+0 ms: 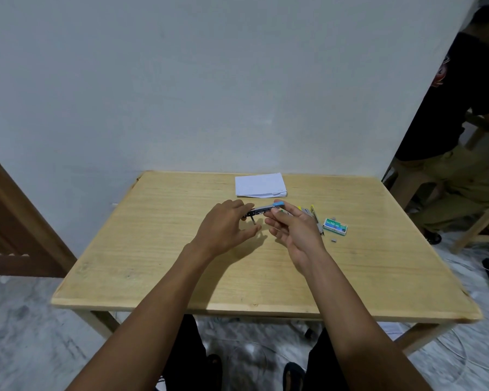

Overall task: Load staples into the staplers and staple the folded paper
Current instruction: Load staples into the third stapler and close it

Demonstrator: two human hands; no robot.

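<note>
Blue stapler [261,211] is held above counter [153,249]: right grip [291,224] pinched on its blue end, left grip [223,230] apparently curled round the other. Folded paper [260,185] is noted at 12 o'clock, staple box [335,224] at 3.

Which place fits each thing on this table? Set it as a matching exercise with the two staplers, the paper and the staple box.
1 blue stapler
2 yellow stapler
3 paper
4 staple box

A far edge of the table
B furthest right on the table
C held by left hand and right hand
D lying partly behind the right hand

Pairs: 1-C, 2-D, 3-A, 4-B
</note>
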